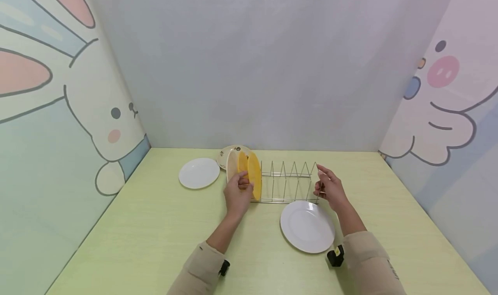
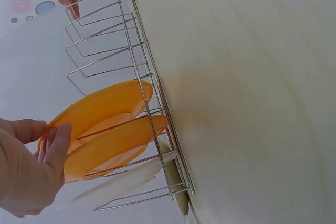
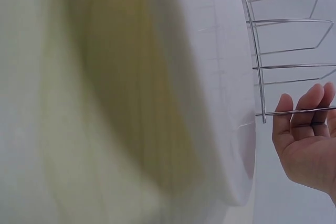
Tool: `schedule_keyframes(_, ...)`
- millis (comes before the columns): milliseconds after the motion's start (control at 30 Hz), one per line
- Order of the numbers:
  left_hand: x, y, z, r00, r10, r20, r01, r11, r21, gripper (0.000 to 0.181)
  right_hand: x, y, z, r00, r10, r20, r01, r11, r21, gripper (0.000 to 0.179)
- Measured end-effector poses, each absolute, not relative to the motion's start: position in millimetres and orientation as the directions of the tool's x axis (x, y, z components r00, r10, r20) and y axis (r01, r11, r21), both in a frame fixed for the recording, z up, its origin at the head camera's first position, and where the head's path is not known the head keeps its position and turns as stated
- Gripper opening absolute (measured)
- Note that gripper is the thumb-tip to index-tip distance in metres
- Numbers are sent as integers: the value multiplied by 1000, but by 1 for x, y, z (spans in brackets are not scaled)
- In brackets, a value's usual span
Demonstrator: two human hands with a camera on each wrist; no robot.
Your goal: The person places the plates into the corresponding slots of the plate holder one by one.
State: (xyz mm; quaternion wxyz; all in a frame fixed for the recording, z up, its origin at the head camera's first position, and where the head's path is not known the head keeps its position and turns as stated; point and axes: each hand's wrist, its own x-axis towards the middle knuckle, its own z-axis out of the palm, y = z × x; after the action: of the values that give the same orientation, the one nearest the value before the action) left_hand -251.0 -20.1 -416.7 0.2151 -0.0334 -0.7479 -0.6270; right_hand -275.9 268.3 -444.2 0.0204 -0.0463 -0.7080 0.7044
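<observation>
A wire dish rack (image 1: 288,200) stands on the table with several plates upright at its left end. My left hand (image 1: 237,195) pinches the rim of the rightmost yellow plate (image 1: 254,169) between thumb and fingers; in the left wrist view this plate (image 2: 100,106) sits in a slot. Beside it stand a second yellow plate (image 1: 243,160) and a cream plate (image 1: 231,165). At the rack's right end, my right hand (image 1: 330,189) holds the end wire, with fingers curled around it in the right wrist view (image 3: 310,150).
A white plate (image 1: 307,226) lies in front of the rack's right half, close to my right forearm. Left of the rack lies another white plate (image 1: 199,173). A patterned plate (image 1: 222,157) is behind the rack's left end. Printed walls enclose the table (image 1: 148,234).
</observation>
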Motion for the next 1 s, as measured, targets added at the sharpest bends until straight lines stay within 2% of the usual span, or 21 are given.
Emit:
schedule_keyframes(233, -255, -23, -417, -921, -225, 318, 257, 263, 930, 30, -278, 269, -444, -994, 103, -40, 40, -1, -999, 51)
schedule_keyframes(367, -249, -24, -416, -926, -229, 299, 243, 244, 939, 30, -275, 267, -444, -992, 110, -55, 56, 4, -998, 50)
schedule_keyframes(533, -238, -24, -410, -931, -197, 307, 268, 203, 942, 32, -273, 264, -442, -992, 120, -29, 34, 40, -999, 49)
schedule_keyframes(667, -232, -23, -410, -937, -145, 319, 282, 230, 932, 29, -274, 264, -441, -994, 104, -41, 44, 26, -999, 50)
schedule_keyframes(800, -226, -25, -410, -955, -46, 293, 270, 274, 923, 26, -274, 265, -440, -995, 88, -50, 52, 24, -998, 51)
schedule_keyframes(1000, -223, -27, -414, -941, 214, 261, 320, 322, 891, 27, -273, 266, -441, -995, 85, -42, 46, 47, -998, 52)
